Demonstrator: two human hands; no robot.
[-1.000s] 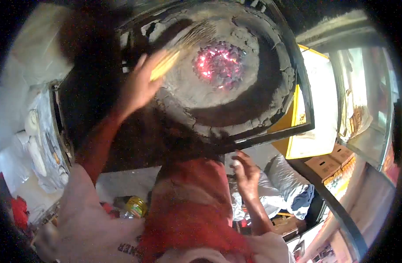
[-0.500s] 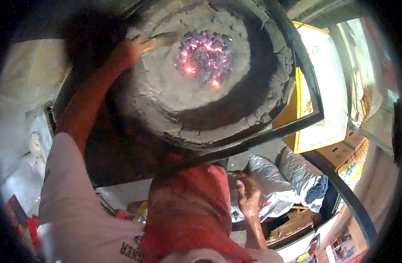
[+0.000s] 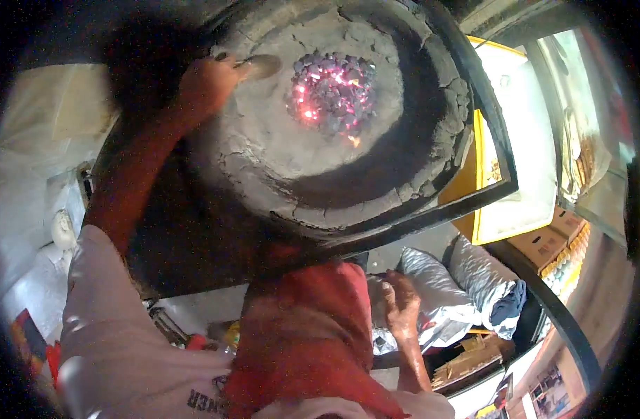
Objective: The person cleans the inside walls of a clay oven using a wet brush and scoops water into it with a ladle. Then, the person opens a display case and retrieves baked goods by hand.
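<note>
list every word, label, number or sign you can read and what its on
None can be read with certainty.
Shirt: dark letters upside down near the red apron; too unclear to quote.
Cardboard box: small dark print, too small and blurred to read.
Brush in the left hand: no text visible.

A small cooking place, perhaps a food stall or bakery kitchen, is suggested by the broad clay hearth [image 3: 278,136], in whose middle glowing coals [image 3: 334,91] are heaped. The hearth is enclosed by a dark frame [image 3: 466,204]; beyond its right edge a yellow-edged panel [image 3: 522,153] and cardboard boxes [image 3: 536,248] are seen. Stuffed silvery sacks [image 3: 435,290] are piled past its near edge, and a red apron [image 3: 299,328] is worn.
</note>
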